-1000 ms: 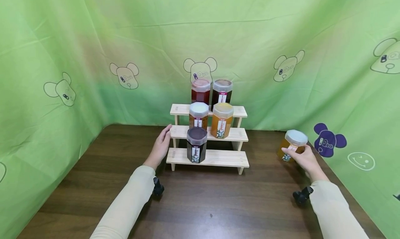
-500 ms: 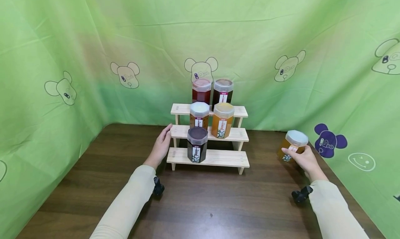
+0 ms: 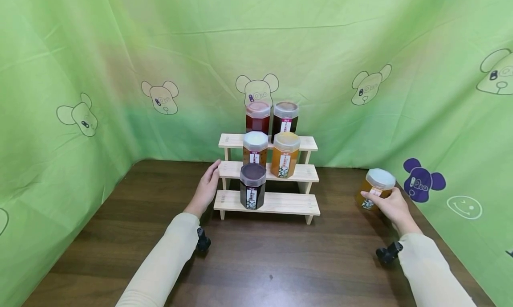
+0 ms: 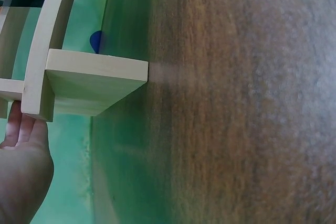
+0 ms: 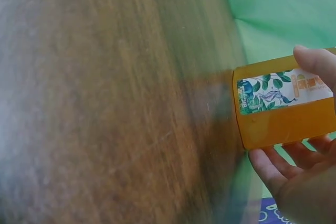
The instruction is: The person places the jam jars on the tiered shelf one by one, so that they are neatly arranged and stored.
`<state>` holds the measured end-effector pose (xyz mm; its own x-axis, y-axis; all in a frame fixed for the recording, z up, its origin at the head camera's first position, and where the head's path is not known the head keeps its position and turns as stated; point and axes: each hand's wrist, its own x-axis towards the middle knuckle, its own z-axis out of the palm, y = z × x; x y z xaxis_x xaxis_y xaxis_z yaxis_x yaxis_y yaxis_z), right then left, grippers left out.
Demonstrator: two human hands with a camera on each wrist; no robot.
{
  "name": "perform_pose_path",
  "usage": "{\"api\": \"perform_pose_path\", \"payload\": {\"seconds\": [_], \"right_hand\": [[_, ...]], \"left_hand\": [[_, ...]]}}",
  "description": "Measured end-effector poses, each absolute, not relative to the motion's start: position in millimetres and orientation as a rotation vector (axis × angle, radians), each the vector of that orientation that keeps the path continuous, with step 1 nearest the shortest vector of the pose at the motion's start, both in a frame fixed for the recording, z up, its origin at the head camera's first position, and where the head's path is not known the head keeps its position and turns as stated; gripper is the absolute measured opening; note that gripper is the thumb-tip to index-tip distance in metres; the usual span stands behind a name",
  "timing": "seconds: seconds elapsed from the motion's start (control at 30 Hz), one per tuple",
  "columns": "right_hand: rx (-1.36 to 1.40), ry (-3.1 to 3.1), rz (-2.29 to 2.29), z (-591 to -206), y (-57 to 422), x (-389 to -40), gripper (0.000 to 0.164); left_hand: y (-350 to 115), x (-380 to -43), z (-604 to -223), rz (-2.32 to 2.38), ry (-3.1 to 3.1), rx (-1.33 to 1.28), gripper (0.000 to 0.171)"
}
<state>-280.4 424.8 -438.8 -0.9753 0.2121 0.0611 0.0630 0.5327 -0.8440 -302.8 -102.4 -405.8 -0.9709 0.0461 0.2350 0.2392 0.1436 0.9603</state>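
Observation:
At the table's far right, my right hand point(image 3: 394, 209) grips an octagonal orange jar point(image 3: 380, 186) with a white lid. The thumb lies on one side of this jar point(image 5: 283, 103) near its label and the fingers on the other, in the right wrist view. Whether its base touches the table is unclear. A three-step wooden display stand point(image 3: 288, 202) stands at the middle back. My left hand point(image 3: 205, 189) touches the left end of its middle step with extended fingers point(image 4: 26, 129); the thumb is hidden in the left wrist view.
On the stand's bottom step is a dark jar point(image 3: 252, 186). The middle step carries an amber jar point(image 3: 255, 149) and a yellow-orange jar point(image 3: 285, 155). A red jar point(image 3: 258, 117) and another dark jar point(image 3: 285, 120) occupy the top. Green cloth point(image 3: 192, 44) hangs around the brown table point(image 3: 260, 262).
Apart from a slight sway of the view, hardly anything differs. Both hands keep their places, the right one on the orange jar and the left one at the stand.

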Motion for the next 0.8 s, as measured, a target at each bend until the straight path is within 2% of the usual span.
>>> {"api": "perform_pose_path", "payload": {"seconds": [0.4,0.8], "right_hand": [[-0.265,-2.670,1.312,-432.5,417.2,-271.9,0.103],[-0.190,-2.631,1.254,-415.5,401.9,-266.7,0.104]], "left_hand": [[-101.5,-295.4,-400.5,-1.922,-2.256,-0.313,0.045],[-102.3,-296.4,-401.5,-1.921,-2.253,-0.312,0.045]]}}
